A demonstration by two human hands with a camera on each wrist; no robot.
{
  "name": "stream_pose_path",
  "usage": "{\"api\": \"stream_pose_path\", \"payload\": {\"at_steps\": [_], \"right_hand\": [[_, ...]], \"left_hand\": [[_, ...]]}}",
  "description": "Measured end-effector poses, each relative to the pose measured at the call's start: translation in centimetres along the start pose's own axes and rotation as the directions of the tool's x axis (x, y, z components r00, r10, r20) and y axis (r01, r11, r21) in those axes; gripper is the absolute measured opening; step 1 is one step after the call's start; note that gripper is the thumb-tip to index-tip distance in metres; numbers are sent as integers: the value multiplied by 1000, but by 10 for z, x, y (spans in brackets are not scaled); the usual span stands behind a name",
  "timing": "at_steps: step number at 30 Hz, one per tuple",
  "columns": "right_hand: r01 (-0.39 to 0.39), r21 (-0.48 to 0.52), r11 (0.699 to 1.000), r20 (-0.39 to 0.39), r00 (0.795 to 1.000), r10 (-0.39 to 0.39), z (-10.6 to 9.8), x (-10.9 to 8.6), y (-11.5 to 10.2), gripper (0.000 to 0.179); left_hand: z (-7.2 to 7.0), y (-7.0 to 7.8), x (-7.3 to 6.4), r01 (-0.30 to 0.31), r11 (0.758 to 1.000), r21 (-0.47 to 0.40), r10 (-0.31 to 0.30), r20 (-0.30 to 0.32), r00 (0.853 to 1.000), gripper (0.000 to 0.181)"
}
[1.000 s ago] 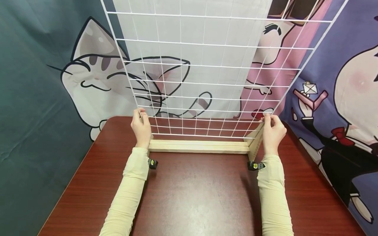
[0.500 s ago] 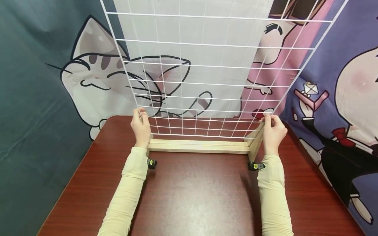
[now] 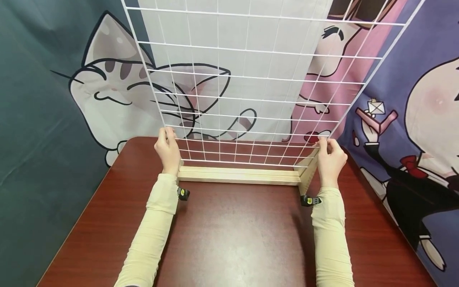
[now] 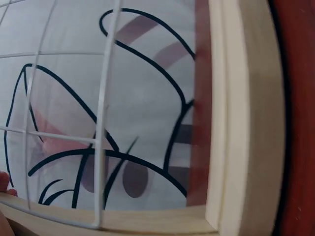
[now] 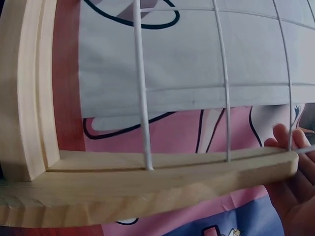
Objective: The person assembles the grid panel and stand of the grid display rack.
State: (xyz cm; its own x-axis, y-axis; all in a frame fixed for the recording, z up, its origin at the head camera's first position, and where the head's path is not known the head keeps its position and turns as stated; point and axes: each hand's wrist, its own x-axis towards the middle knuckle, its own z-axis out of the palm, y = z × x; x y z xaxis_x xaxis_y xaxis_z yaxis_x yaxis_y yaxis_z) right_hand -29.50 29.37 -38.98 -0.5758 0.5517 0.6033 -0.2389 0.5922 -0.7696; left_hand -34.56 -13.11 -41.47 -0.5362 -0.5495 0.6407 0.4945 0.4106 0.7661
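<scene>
A white wire grid panel (image 3: 247, 76) stands between the side boards of a pale wooden frame. My left hand (image 3: 167, 149) pinches its left edge wire, and my right hand (image 3: 330, 159) pinches the right edge just at the end of the right side board (image 3: 309, 173). In the right wrist view, the wire ends meet a groove along that side board (image 5: 172, 184). The left wrist view shows the panel's lower corner at the left side board (image 4: 152, 221). A gap separates the panel's bottom wire (image 4: 102, 108) from the wooden crossbar (image 3: 238, 175).
The frame rests on a reddish-brown table (image 3: 229, 231). Behind it hangs a cloth printed with a cartoon cat (image 3: 111, 95), and a purple printed cloth (image 3: 441, 40) hangs at right. Small black cameras (image 3: 183, 194) sit on both wrists.
The head view has shifted slightly, so the panel, frame and left hand appear a little higher and farther left. Both hands keep their hold on the panel's edges.
</scene>
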Motion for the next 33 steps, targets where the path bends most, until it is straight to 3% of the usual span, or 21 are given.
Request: {"api": "stream_pose_path", "payload": {"at_steps": [8, 16, 24, 33], "right_hand": [[5, -5, 1000, 64, 998, -4, -5, 6, 2, 39], [-34, -63, 997, -6, 999, 34, -1, 4, -1, 54], [-48, -75, 996, -13, 999, 47, 1, 3, -2, 50], [-105, -106, 989, -28, 994, 102, 1, 6, -4, 47]], "left_hand": [[4, 8, 6, 94, 995, -14, -94, -23, 995, 43], [3, 8, 5, 99, 995, -24, -100, -15, 995, 43], [1, 7, 4, 121, 993, -14, -121, -21, 992, 41], [1, 6, 4, 105, 994, -19, -105, -6, 994, 43]]}}
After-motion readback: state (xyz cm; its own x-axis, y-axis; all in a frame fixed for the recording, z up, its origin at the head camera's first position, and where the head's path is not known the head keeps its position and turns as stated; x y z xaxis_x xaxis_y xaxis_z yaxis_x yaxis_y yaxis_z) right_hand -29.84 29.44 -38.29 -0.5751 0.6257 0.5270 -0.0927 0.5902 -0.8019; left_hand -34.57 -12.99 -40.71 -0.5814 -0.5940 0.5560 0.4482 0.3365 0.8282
